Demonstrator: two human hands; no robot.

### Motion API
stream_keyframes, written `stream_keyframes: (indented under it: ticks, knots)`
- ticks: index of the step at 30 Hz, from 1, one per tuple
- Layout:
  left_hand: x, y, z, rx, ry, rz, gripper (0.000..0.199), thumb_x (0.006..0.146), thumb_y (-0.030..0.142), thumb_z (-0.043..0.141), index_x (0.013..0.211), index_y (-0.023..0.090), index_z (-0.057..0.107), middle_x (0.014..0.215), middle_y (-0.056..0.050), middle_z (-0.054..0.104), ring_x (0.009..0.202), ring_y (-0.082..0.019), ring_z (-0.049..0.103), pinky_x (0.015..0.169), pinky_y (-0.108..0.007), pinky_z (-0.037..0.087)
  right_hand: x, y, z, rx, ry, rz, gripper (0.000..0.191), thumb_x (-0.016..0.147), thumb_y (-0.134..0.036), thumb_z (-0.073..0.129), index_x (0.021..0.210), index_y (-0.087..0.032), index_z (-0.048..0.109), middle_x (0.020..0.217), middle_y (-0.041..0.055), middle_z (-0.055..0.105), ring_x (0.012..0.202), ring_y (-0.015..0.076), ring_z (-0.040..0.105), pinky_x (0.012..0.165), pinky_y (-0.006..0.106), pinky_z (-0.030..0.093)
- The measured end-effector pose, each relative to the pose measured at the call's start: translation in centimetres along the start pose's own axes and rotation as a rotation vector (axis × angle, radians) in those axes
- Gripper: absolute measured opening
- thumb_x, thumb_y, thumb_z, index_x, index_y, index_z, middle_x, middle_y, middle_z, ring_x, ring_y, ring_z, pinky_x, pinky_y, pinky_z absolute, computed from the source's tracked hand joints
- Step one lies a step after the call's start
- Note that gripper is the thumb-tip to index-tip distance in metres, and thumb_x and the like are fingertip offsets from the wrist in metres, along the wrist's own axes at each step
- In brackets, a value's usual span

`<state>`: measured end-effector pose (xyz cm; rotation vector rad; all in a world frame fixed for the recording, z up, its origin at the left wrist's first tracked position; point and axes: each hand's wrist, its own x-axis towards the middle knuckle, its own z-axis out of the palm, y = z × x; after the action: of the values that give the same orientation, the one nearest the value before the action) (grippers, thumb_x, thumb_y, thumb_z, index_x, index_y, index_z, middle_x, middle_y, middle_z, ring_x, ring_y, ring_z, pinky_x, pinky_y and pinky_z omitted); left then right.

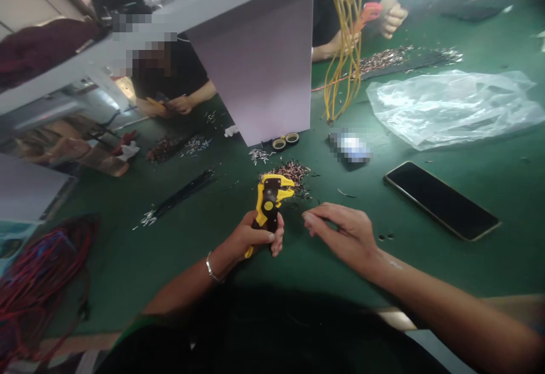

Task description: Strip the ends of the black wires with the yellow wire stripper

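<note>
In the head view, my left hand (261, 236) is wrapped round the handle of a yellow and black wire stripper (269, 204). Its jaws point right and are apart. To the right of the tool, my right hand (343, 227) is closed with thumb and fingertips pressed together; whatever they pinch is too small or hidden to make out. Just beyond the stripper lies a pile of small black and copper-coloured wire pieces (298, 172). On the left of the table, a bundle of black wires (183, 192) with bare silvery ends lies flat.
A black phone (443, 201) lies at right, near a clear plastic bag (451, 107). Two tape rolls (285, 141) sit by an upright panel (272, 62). Yellow wires (340, 50) hang beyond. Red and blue cables (46, 277) are heaped at left. Other people work across the table.
</note>
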<state>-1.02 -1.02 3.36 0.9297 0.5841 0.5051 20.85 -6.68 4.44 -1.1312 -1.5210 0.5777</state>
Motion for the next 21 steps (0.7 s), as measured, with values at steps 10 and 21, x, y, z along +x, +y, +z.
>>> stream_keyframes:
  ticks: [10,21]
  knots:
    - [0.2,2.1,-1.6,-0.093,-0.089,-0.006,0.049,0.064,0.023,0.067,0.111,0.009,0.064,0.088,-0.012,0.065,0.074,-0.024,0.062,0.069,-0.042,0.053,1.6,2.2,-0.8,0.468,0.156,0.556,0.023,0.074,-0.037,0.08,0.067,-0.017,0.073,0.057,0.0019,0.069,0.045,0.0131,0.06,0.047,0.028,0.05]
    - [-1.5,6.7,-2.6,0.123,0.064,0.309,0.061,0.062,0.02,0.064,0.122,0.011,0.062,0.098,-0.013,0.065,0.08,-0.024,0.063,0.074,-0.041,0.053,1.8,4.0,-0.4,0.339,0.068,0.605,0.018,0.067,-0.033,0.08,0.065,-0.017,0.072,0.055,0.001,0.067,0.044,0.0133,0.06,0.046,0.029,0.048]
